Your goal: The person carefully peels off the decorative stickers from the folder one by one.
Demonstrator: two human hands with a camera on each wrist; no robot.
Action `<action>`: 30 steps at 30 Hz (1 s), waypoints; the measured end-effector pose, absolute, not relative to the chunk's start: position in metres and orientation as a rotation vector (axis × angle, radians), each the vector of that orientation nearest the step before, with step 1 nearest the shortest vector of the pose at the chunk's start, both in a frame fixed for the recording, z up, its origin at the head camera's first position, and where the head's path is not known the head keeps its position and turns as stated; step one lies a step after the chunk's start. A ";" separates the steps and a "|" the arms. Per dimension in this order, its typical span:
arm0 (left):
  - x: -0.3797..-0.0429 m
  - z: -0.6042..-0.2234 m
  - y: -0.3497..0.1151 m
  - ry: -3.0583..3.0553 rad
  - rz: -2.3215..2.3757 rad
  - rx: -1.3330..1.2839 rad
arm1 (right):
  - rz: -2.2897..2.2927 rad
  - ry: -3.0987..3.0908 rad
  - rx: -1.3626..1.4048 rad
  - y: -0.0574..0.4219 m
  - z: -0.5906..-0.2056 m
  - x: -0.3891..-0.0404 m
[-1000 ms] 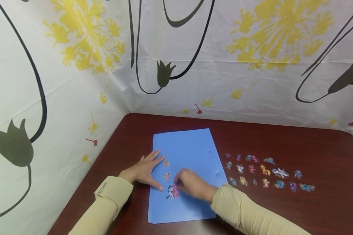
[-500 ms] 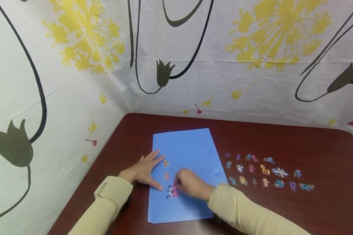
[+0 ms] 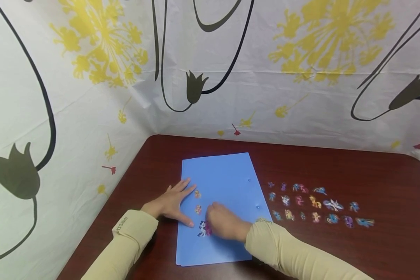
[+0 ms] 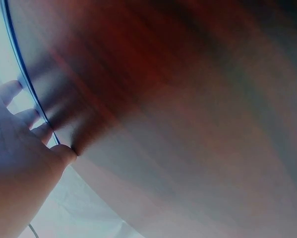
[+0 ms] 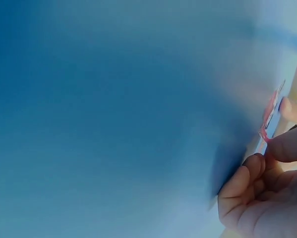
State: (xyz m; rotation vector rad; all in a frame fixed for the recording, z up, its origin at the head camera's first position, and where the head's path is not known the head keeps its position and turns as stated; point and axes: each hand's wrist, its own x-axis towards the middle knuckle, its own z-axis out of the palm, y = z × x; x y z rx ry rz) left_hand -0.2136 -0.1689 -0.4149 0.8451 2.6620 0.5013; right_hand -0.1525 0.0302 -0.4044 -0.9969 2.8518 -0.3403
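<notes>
A blue plastic folder point(image 3: 224, 175) lies flat on the table. My left hand point(image 3: 173, 200) rests spread across its left edge, thumb and fingers straight; in the left wrist view the fingertips of the left hand point(image 4: 24, 134) reach over the blue edge. My right hand point(image 3: 225, 221) is low over the folder, fingers curled. It pinches the edge of a pink and white pony sticker point(image 3: 204, 228); in the right wrist view the thumb of the right hand point(image 5: 267, 188) meets the sticker's pink end point(image 5: 268, 119). Two small stickers, a yellowish one point(image 3: 197, 194) and a pinkish one point(image 3: 198, 209), sit above it.
Several pony stickers point(image 3: 315, 202) lie in rows on the dark red-brown table point(image 3: 388, 175) right of the folder. Two snap buttons point(image 3: 258, 207) show near the folder's right side. A white patterned cloth point(image 3: 231, 109) hangs behind and to the left.
My right hand has rolled slightly inward and down over the pony sticker, covering more of its pink part. The left hand has stayed in place.
</notes>
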 end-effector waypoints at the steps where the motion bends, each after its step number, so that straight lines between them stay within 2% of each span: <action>1: -0.213 -0.415 -0.169 2.660 0.501 0.844 | -0.369 2.838 -0.998 0.031 -0.404 -0.152; 15: -0.213 -0.414 -0.168 2.674 0.491 0.835 | -1.084 2.644 -0.806 0.044 -0.410 -0.160; 30: -0.213 -0.414 -0.168 2.674 0.508 0.834 | -1.077 2.645 -0.764 0.045 -0.409 -0.159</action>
